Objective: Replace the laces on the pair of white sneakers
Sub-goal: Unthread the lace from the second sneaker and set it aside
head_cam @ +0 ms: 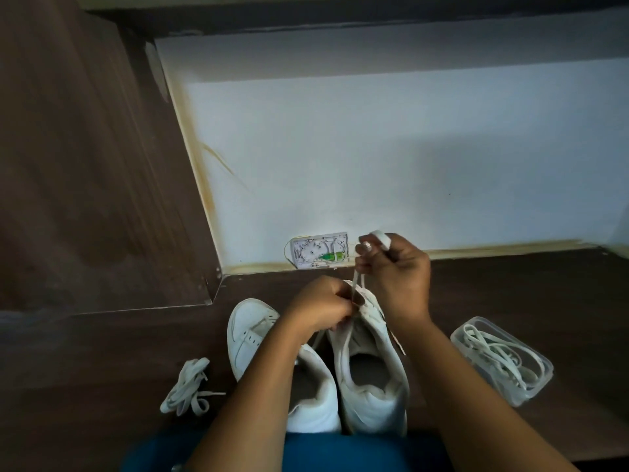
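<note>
Right sneaker (371,379): my hands cover its toe and most of the eyelet area, so I can't tell how far it is laced. Only the open collar, the heel and one side show. A pale lace (356,282) runs up out of the front, thin and slightly blurred. Its upper end disappears into my right hand (398,274), which pinches it, fingers curled, raised over the toe. Something white sits at that hand's fingertips; could be lace or a wrap, can't tell. My left hand (323,308) is curled tight at the throat of the same shoe and grips lace there, exact hold hidden. The hands are close together, apparently not touching.

Left sneaker (248,335) is just beside it, heels nearly touching. My left forearm crosses its middle, and the eyelets show as dark dots. Both shoes are white, a bit scuffed and dim in the low light.

Both stand upright on the dark wood tabletop (510,294), heels toward me and toes toward the white wall (408,165). The long axis runs near to far, and the left toe is angled slightly left.

A loose lace bundle (187,386) lies left of the shoes. To the right is a clear plastic container (536,386) holding coiled laces (493,356). A small white box (320,250) sits at the wall base, details unclear. Blue clothing (306,451) is cut off at the bottom edge.
</note>
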